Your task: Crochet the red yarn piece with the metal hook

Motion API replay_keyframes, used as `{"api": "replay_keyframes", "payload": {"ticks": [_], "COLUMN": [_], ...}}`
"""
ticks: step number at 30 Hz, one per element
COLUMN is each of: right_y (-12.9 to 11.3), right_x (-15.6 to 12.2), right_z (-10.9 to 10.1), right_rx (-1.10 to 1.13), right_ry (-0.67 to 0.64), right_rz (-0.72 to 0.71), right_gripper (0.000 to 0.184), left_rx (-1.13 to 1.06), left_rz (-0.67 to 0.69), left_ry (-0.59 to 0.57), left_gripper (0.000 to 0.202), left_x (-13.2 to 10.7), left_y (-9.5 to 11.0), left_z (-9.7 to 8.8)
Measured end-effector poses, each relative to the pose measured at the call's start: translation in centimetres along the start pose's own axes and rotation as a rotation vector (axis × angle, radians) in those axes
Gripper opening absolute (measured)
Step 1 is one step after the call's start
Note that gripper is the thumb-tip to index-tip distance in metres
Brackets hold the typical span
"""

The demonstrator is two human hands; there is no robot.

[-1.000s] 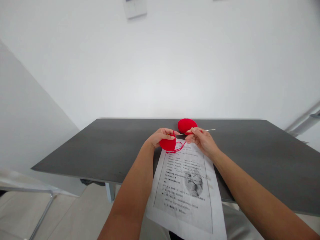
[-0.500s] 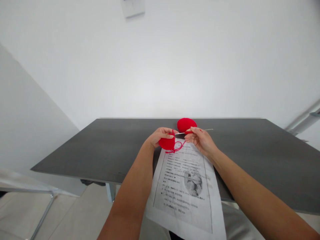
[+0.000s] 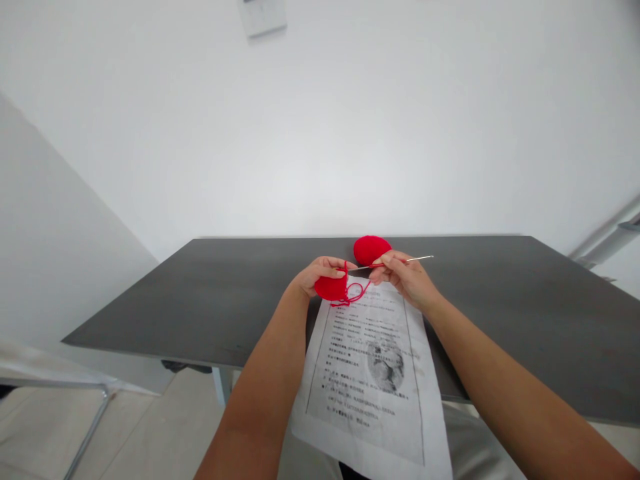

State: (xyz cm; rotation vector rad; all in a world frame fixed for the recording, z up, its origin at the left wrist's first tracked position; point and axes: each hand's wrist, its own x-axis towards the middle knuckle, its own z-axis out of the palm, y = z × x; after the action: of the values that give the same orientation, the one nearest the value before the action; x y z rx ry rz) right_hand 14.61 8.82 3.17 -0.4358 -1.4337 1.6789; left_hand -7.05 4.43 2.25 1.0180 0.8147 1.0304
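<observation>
Head view: left hand (image 3: 316,272) pinches knitting (image 3: 329,289), right hand (image 3: 409,279) grips hook (image 3: 419,259), toward the table's (image 3: 240,293) far edge. I judge mid-stitch; next likely needs steady yarn (image 3: 359,295).

Soft, even light brightens the wall (image 3: 320,153), strongest near its middle; the top right corner dims. Print (image 3: 364,412) on the paper (image 3: 385,460) looks smeared; the wide view stretches the edges.

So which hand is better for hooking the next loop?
Probably the right hand: its grip is on the hook, whose shaft points toward the red knitting. The left hand is busy holding that knitting.
</observation>
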Motion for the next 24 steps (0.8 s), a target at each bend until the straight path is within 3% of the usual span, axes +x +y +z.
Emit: {"api": "replay_keyframes", "payload": {"ticks": [9,24], "right_y": [0.3,1.2], "right_x": [0.2,0.3], "right_z": [0.0,0.4], "right_rx": [0.018,0.205], "right_ry": [0.099,0.222], "right_rz": [0.032,0.128], "right_gripper": [0.031,0.024], "left_rx": [0.069,0.108], "left_rz": [-0.050,0.034], "left_ry": [0.071,0.175], "left_gripper": [0.037,0.030], "left_x": [-0.3,0.4], "left_y": [0.6,0.3], "left_z": [1.0,2.2]}}
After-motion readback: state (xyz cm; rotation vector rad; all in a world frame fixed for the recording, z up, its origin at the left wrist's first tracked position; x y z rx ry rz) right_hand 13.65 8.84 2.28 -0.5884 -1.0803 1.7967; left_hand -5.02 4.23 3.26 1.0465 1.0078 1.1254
